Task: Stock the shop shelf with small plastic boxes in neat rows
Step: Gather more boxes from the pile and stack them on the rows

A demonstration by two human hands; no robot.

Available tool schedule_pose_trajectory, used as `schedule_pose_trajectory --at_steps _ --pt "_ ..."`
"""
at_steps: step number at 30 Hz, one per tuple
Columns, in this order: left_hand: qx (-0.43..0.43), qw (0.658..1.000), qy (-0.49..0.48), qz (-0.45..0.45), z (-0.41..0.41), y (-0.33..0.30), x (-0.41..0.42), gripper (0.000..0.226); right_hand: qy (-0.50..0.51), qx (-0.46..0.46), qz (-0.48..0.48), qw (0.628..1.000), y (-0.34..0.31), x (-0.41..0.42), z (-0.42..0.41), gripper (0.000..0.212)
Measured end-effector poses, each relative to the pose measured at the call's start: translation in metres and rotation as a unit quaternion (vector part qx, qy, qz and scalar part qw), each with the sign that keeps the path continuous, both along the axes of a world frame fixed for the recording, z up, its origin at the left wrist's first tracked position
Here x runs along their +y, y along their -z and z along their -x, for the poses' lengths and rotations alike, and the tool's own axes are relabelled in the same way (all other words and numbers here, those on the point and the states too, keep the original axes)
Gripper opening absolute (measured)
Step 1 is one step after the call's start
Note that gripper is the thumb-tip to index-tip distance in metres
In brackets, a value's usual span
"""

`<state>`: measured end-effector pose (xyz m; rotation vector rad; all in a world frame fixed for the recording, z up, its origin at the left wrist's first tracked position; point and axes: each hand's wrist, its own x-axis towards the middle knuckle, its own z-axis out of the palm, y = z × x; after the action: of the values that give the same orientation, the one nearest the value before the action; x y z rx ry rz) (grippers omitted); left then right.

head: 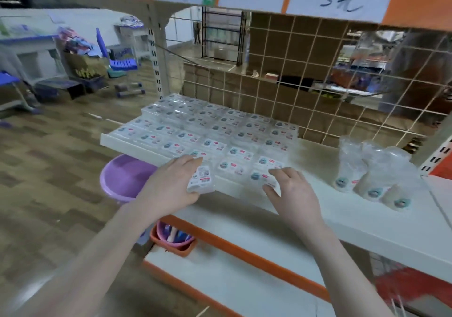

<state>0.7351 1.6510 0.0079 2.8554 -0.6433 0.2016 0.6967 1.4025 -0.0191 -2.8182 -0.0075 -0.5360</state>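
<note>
While most of the shelf (318, 155) already carries neat rows of small plastic boxes (210, 130), your left hand (171, 187) pinches one box (201, 179) at the front edge; your right hand (291, 189) presses loosely spread fingers on the nearest row. Bagged boxes (371, 177) remain unpacked.

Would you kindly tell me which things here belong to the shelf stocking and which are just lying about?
Job:
- small clear plastic box in the left hand
- rows of labelled boxes
- white shelf
- clear bags of boxes
- right hand

Lying about:
- purple plastic basin
- orange basket
</note>
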Motion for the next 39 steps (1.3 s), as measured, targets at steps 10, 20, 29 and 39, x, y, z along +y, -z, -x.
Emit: schedule_pose_trajectory --at_steps 10,20,29,39 --pt "0.007 1.000 -0.007 -0.013 -0.055 0.004 0.097 0.073 -0.006 0.028 0.027 0.999 0.001 0.097 -0.062 0.036" --pt "0.035 0.999 0.004 -0.015 -0.153 0.009 0.145 0.072 0.008 -0.022 0.003 1.000 0.021 0.162 -0.161 0.033" --pt "0.025 0.998 0.050 -0.028 -0.232 0.007 0.181 0.071 -0.001 -0.039 0.020 0.999 0.028 0.206 -0.207 0.036" --pt "0.032 0.973 0.218 -0.072 -0.304 0.016 0.193 0.070 0.140 -0.016 0.047 0.989 0.028 0.239 -0.218 0.033"
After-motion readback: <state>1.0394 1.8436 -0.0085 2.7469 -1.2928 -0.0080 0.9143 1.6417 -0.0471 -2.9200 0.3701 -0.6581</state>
